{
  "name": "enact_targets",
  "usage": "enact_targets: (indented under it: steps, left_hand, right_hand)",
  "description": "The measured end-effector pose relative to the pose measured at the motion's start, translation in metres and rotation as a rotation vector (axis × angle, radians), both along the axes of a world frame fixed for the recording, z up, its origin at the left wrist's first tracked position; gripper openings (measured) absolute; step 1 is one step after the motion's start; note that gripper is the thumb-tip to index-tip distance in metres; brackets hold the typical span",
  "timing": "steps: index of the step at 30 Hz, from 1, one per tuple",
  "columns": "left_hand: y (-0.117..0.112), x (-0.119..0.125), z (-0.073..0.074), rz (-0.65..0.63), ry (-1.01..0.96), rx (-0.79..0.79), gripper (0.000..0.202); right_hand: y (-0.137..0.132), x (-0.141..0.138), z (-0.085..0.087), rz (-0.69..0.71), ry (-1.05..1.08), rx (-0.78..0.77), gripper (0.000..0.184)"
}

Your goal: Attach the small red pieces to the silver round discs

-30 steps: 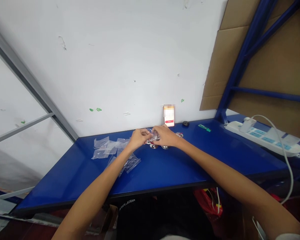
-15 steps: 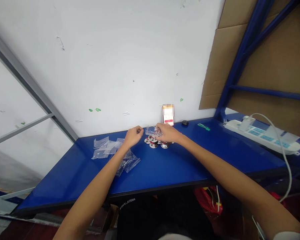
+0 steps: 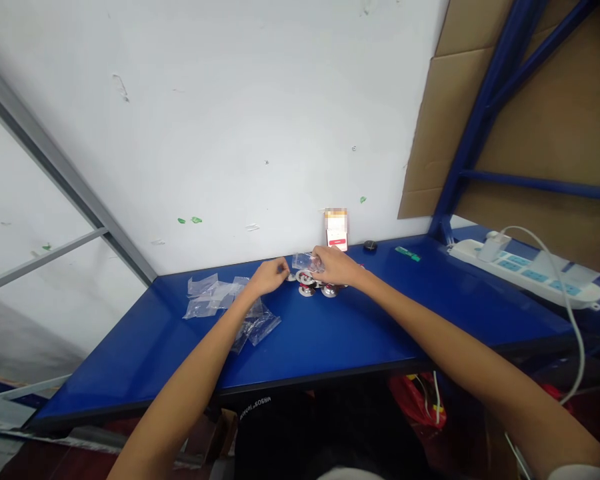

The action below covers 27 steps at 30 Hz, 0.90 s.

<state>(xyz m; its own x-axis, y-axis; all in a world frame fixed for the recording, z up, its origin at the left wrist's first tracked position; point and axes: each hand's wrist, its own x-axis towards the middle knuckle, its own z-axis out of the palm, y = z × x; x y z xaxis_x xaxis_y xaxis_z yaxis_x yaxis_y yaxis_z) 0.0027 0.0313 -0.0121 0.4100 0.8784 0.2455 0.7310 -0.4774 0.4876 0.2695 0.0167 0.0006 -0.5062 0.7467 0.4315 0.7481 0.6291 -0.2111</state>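
A: What does the right hand [image 3: 337,265] do at this moment?

B: It is curled and holds a small clear plastic bag [image 3: 305,262] in the fingers, a little above the desk.

A: And the left hand [image 3: 267,278]?

B: It is narrow, with the fingers closed together, just beside that bag. I cannot tell if it pinches something small.

A: Where are the round metal discs with red marks [image 3: 307,290]?

B: They lie in a tight group on the glossy blue desk [image 3: 130,373], under the two hands.

A: What else is on the desk?

B: On the left lie flat clear plastic wrappers [image 3: 213,297], and crumpled clear wrappers [image 3: 260,325] are just below the left wrist. Behind the discs, a white card with a red label [image 3: 337,235] stands upright against the white wall [image 3: 230,133]. Further right are a small black round object [image 3: 370,246], a thin green strip [image 3: 408,253] and a white power strip [image 3: 525,273].
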Motion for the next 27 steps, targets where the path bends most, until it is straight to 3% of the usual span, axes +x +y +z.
enact_targets:
  steps: [3,5,10,18,22,27]
  left_hand:
    - [0.005,-0.014,0.012,0.090,-0.175,-0.129,0.010]
    - [0.004,-0.018,0.022,0.117,-0.351,-0.120,0.015]
    - [-0.015,-0.002,0.044,-0.047,-0.599,-0.064,0.029]
    - [-0.035,0.030,0.033,-0.053,-0.545,-0.098,0.032]
    - [-0.039,0.032,0.038,-0.066,-0.559,-0.130,0.031]
    - [-0.040,0.031,0.042,0.119,-0.486,-0.080,0.025]
  right_hand:
    - [-0.002,-0.002,-0.001,-0.003,0.018,0.000,0.030]
    - [-0.003,-0.004,-0.002,-0.004,0.031,0.001,0.031]
    - [-0.004,-0.009,-0.006,-0.011,0.080,-0.002,0.033]
    - [-0.008,-0.019,-0.010,0.027,0.163,-0.054,0.035]
    - [-0.006,-0.022,-0.015,0.039,0.229,-0.151,0.036]
    - [-0.006,-0.021,-0.018,0.035,0.235,-0.174,0.040]
